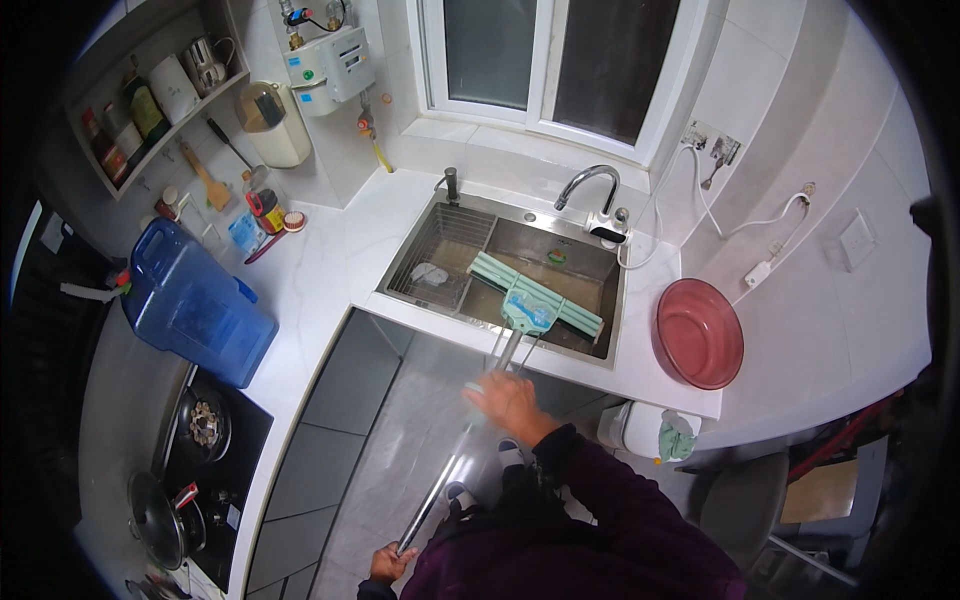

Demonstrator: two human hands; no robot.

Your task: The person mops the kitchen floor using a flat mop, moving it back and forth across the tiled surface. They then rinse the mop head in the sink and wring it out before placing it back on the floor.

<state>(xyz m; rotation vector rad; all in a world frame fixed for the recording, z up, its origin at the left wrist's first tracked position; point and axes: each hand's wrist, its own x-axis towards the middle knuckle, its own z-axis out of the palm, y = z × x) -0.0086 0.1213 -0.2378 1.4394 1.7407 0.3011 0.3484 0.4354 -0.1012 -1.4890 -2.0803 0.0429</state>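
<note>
A sponge mop with a mint-green roller head lies slantwise over the steel sink. Its metal pole runs back towards my body. Near the pole's far end, my left hand is closed around it. My right hand, slightly blurred, grips the pole higher up, by the mop's light-coloured lever and below the head. A wire rack sits in the sink's left part, with a crumpled whitish cloth on it. The chrome faucet arches behind the mop head.
A red plastic basin stands right of the sink. On the left counter are a blue water container and a gas stove with a lidded pan. A white bin with a green cloth stands below the counter's right end.
</note>
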